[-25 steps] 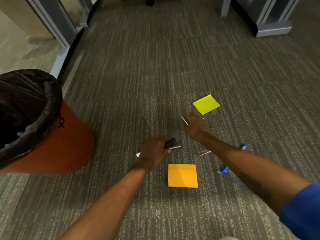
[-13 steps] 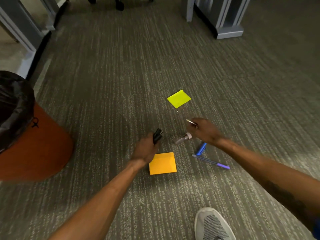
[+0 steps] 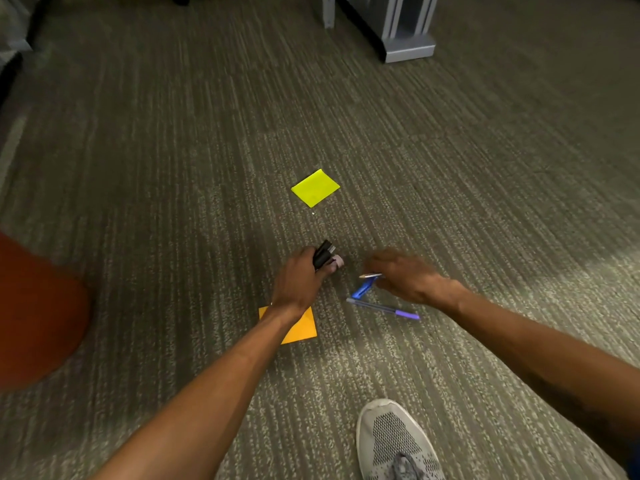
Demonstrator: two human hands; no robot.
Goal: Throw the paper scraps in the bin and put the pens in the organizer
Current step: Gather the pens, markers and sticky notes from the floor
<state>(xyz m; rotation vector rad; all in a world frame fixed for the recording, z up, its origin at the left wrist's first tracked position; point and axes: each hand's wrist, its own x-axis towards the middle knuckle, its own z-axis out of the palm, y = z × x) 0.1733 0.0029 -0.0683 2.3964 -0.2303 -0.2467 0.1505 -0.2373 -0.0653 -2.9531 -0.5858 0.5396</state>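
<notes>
Blue stubby plastic pen (image 3: 363,289) on grey carpet (image 3: 450,168), just beneath fingertips of right hand (image 3: 408,277), already pinching thin silver pen (image 3: 370,275). Slim purple-capped pen (image 3: 382,308) just nearer the body, long axis left-to-right. Left hand (image 3: 299,282) farther off, curled round black pens (image 3: 323,254). Right-hand pickup likeliest.

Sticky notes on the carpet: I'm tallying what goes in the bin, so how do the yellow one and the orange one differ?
The yellow note lies beyond the left hand; the orange note lies nearer the person. The yellow note shows whole; the left forearm hides part of the orange note. Both lie flat on the carpet, unheld.
</notes>
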